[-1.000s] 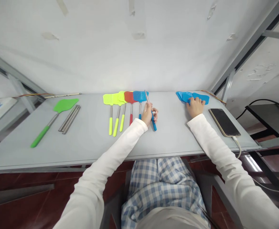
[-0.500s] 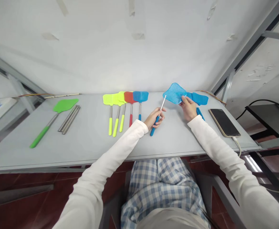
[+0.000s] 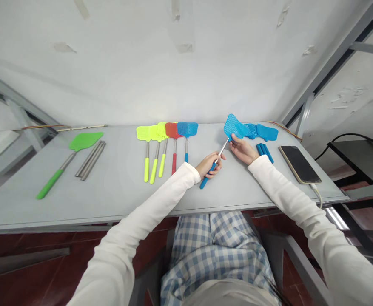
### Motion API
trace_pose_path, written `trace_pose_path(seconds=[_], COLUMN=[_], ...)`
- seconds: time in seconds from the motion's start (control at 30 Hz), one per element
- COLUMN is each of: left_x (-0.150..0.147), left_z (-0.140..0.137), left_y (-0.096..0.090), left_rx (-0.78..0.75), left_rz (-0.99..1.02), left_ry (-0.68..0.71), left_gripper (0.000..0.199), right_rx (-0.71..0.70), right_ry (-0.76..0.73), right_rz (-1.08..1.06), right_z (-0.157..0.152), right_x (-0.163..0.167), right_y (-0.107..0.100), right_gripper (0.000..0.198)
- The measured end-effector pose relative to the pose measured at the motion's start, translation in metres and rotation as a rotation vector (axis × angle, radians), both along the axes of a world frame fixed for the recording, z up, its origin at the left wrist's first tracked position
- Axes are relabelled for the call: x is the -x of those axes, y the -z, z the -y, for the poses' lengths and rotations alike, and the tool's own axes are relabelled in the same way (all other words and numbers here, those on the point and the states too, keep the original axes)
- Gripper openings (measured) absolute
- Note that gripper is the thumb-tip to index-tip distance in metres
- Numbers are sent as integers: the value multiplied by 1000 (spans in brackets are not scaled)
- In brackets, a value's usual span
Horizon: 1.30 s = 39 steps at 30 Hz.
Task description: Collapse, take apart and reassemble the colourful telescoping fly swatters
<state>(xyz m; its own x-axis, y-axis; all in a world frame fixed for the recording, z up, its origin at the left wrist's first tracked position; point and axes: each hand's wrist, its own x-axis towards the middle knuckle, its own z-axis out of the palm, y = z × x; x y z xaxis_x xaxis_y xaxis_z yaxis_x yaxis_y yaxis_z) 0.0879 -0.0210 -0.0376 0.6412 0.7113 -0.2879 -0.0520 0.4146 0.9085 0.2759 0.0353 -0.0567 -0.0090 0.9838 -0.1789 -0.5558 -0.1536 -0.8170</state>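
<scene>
Over the table (image 3: 116, 199), my left hand (image 3: 210, 165) curls around the blue handle (image 3: 204, 182) of a metal rod (image 3: 223, 148); my right hand (image 3: 242, 148) pinches the blue head (image 3: 232, 125) at the rod's tip. I judge the head light, flexible, best gripped beside its base.

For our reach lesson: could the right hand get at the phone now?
Probably yes: only blue handles lie between the right hand and the phone, though that hand holds a blue swatter head.
</scene>
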Motion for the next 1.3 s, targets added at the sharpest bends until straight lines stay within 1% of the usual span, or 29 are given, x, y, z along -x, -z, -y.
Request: trace_pose_path(seconds=[0.1,0.23,0.43,0.53,0.67,0.77,0.93,1.03,1.13,1.3], left_x=[0,0,1,1,1,0,0,1,5,13], left_z=[0,-1,-1,0,1,1,-1,-2,-5,-16], left_y=[1,2,1,0,0,1,3,4,2,-4], left_rx=[29,40,48,35,27,26,18,27,79,265], left_rz=[-9,-15,-22,-26,-54,-65,-64,-50,-12,86], left_ry=[19,25,23,15,-35,-44,-49,-42,-18,65], left_gripper=[15,13,14,19,26,24,27,28,27,25], right_rx=[-27,-70,-96,-121,-185,-177,-144,-123,-105,-58], right_ry=[55,86,50,35,20,13,4,-11,-12,-31], right_rz=[38,104,82,84,114,149,124,178,200,122], right_z=[-4,-5,-3,1,6,7,6,6,6,9], right_x=[0,-1,1,3,6,8,10,9,8,12], right_y=[2,3,3,1,-1,-1,-2,-3,-4,-3], right_gripper=[18,21,19,23,30,30,29,26,27,26])
